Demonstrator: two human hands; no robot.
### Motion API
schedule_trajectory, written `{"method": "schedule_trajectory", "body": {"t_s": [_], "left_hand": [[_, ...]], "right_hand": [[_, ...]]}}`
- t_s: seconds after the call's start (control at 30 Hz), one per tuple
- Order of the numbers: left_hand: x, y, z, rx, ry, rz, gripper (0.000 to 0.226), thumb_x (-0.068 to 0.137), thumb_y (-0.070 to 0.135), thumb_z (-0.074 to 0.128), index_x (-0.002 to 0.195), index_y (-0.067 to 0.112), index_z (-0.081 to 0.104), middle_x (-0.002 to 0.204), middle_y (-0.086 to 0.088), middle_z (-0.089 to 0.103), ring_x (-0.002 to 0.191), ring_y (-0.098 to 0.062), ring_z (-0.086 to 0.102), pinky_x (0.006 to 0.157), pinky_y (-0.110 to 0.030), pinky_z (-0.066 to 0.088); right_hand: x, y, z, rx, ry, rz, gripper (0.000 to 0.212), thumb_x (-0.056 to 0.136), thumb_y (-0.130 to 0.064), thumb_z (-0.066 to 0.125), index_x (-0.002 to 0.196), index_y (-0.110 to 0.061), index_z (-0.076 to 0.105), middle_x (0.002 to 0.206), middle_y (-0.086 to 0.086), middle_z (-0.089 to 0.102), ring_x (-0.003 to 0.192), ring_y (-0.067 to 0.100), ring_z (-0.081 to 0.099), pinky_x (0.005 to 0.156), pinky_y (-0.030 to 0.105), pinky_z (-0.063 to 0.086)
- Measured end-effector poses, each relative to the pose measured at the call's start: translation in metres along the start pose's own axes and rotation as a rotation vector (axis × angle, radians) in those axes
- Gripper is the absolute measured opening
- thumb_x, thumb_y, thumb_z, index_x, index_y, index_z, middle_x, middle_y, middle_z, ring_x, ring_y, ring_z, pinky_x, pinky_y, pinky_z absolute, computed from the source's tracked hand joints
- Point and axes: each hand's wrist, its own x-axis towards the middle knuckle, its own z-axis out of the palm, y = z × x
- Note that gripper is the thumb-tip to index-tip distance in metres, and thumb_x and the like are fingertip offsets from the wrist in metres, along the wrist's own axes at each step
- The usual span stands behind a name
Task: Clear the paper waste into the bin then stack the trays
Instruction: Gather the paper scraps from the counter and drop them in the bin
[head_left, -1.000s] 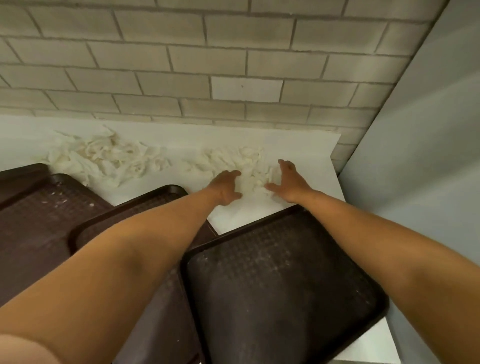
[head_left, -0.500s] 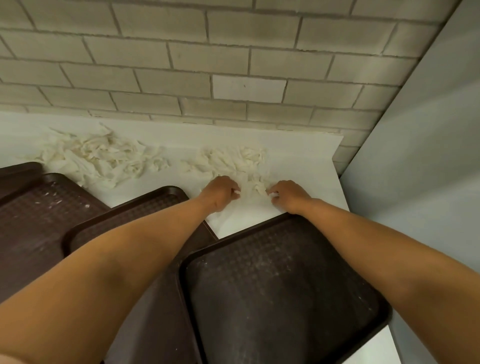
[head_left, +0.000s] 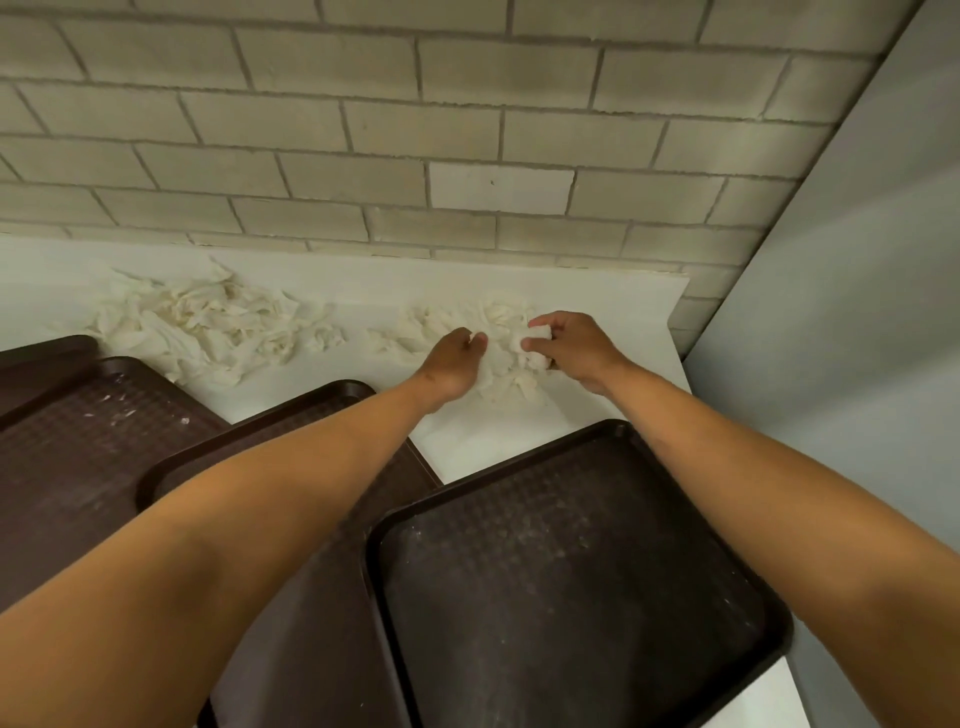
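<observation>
Seen from a head-worn camera looking down over a white counter (head_left: 519, 447) set against a brick wall.

Nearest, at 5 o'clock, a dark brown textured tray (head_left: 571, 582) lies on the counter, dusted with pale specks. At 7 o'clock a second brown tray (head_left: 322, 597) sits partly beneath it, and at 9 o'clock a third brown tray (head_left: 78, 457) carries a few white paper flecks. A further dark tray edge (head_left: 41, 351) shows just behind that one.

Two bare forearms reach from the bottom corners toward the middle of the view. Just beyond the trays, near the centre, both hands meet at a heap of torn white paper scraps (head_left: 498, 374) lying on the counter. The left hand (head_left: 452, 358) has its fingers curled into the heap's left side, gripping paper. The right hand (head_left: 566, 348) pinches a wad of the paper between thumb and fingers on the heap's right side.

Farther off, at 10 o'clock, a second, larger pile of paper scraps (head_left: 208, 327) lies on the counter, close to the wall, apart from the hands.

Behind, a beige brick wall (head_left: 415, 130) fills the top. At 3 o'clock stands a smooth grey panel (head_left: 857, 312).
</observation>
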Motion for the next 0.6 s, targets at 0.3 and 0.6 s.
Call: {"method": "schedule_trajectory", "body": {"t_s": [0.3,0.6], "left_hand": [[-0.016,0.005,0.012,-0.664,-0.136,-0.254,0.039,0.109,0.037,0.031,0.108,0.011,0.060,0.101,-0.015,0.073,0.095,-0.033,0.074,0.086,-0.045,0.061],[-0.005,-0.016,-0.005,-0.398,-0.014,-0.231,0.034,0.106,0.030,0.042,0.125,0.006,0.056,0.111,-0.011,0.063,0.070,-0.018,0.062,0.054,-0.021,0.051]], "right_hand": [[-0.017,0.011,0.062,0.128,0.084,0.032,0.017,0.088,-0.019,0.078,0.100,-0.008,0.072,0.088,0.001,0.072,0.079,0.012,0.069,0.058,0.017,0.052],[0.001,-0.007,0.022,-0.176,0.054,-0.089,0.025,0.097,-0.015,0.062,0.120,-0.013,0.072,0.102,-0.004,0.072,0.089,0.009,0.068,0.073,0.011,0.049]]}}
